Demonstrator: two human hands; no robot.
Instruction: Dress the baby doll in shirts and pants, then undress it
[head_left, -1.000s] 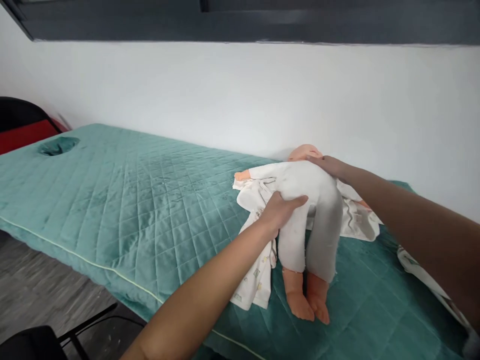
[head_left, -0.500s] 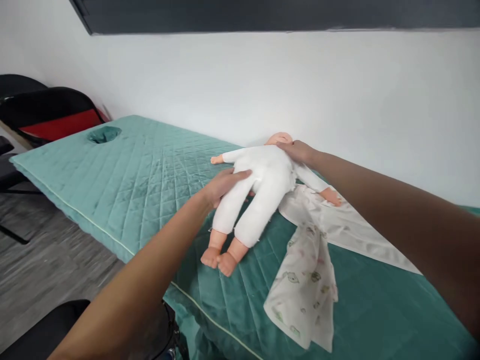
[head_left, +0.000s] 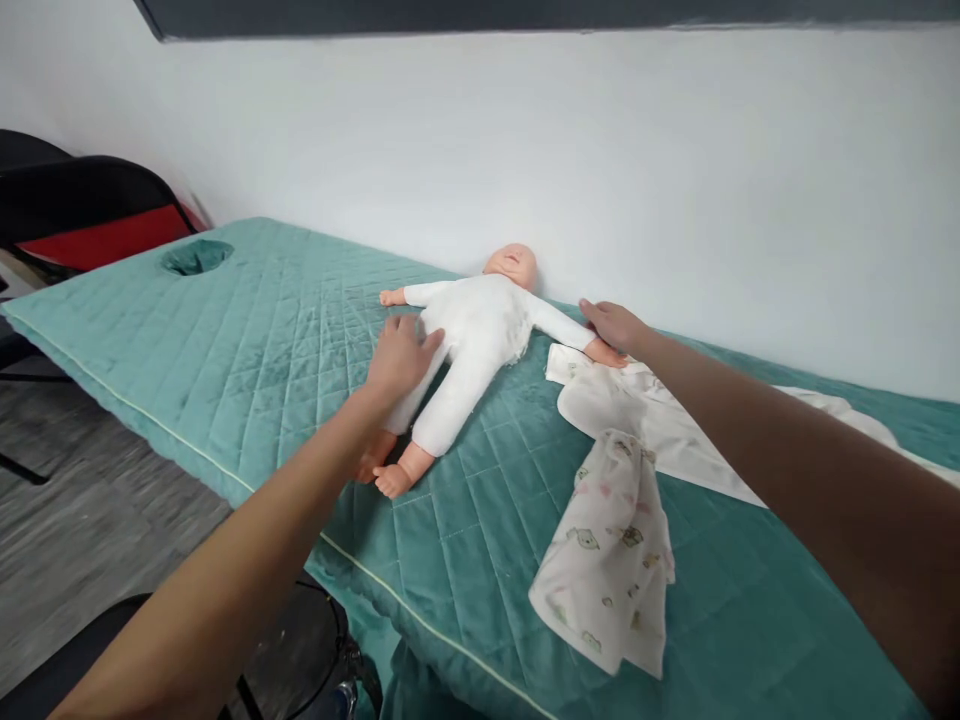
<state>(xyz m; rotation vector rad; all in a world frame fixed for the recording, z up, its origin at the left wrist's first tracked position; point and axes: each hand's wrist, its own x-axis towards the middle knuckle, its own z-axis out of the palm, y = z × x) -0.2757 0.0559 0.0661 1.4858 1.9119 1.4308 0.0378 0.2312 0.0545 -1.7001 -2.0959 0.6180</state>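
"On the bed, how did the doll lie?"

"On its back, arms spread wide, head near the wall and feet toward the near edge."

"And the left hand?"

"At the doll's hip, fingers bent, thumb apart from them. That grip was loose and partly spread. The thumb overlapped the doll's side, but I couldn't tell whether it pressed there."

"What about the right hand?"

"Right by the doll's outstretched wrist. I couldn't tell how far that grip was spread, or whether it had hold of the wrist."

"Was anything next to the doll?"

"A white cloth, partly hidden by the right forearm, with the doll's hand at its edge. A printed cloth touched it on the near side. Whether they made one garment, I couldn't tell."

"And farther off?"

"The bed had a hole near its far end, and a black chair stood beyond."
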